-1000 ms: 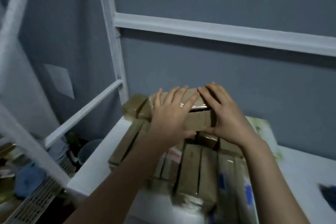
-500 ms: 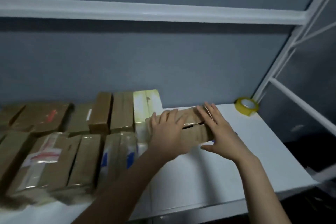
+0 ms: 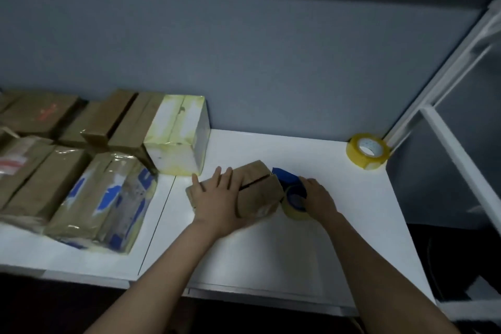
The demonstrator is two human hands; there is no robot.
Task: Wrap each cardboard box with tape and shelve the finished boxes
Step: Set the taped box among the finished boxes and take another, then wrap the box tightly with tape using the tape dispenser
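Head view, looking down on a white shelf board [image 3: 271, 252] set against a grey wall [image 3: 271, 62].

Centre: a small brown cardboard box [image 3: 260, 192] lies flat on the shelf board, with a dark slit visible across its top face. The left hand [image 3: 219, 198] lies palm-down on the box's left half. Its grip is spread, the fingers straight across the top face and the thumb held apart toward 10 o'clock.

At 3 o'clock of the box, and touching its right end, stands a roll of yellowish clear tape on a blue dispenser [image 3: 294, 202]. The right hand [image 3: 320, 199] holds it, its grip curled round the roll from the right side.

At 2 o'clock, well apart from the box and in the far right corner of the shelf board beside a white rack upright [image 3: 444, 84], a second yellow tape roll [image 3: 367, 150] lies flat.

At 10 o'clock, near the box but not touching it, sits a white box wrapped in yellowish tape [image 3: 179, 141].

At 9 o'clock, a group of taped brown boxes [image 3: 48, 165] is packed side by side. The nearest of them, a brown box with blue print under glossy tape [image 3: 108, 198], lies tilted.
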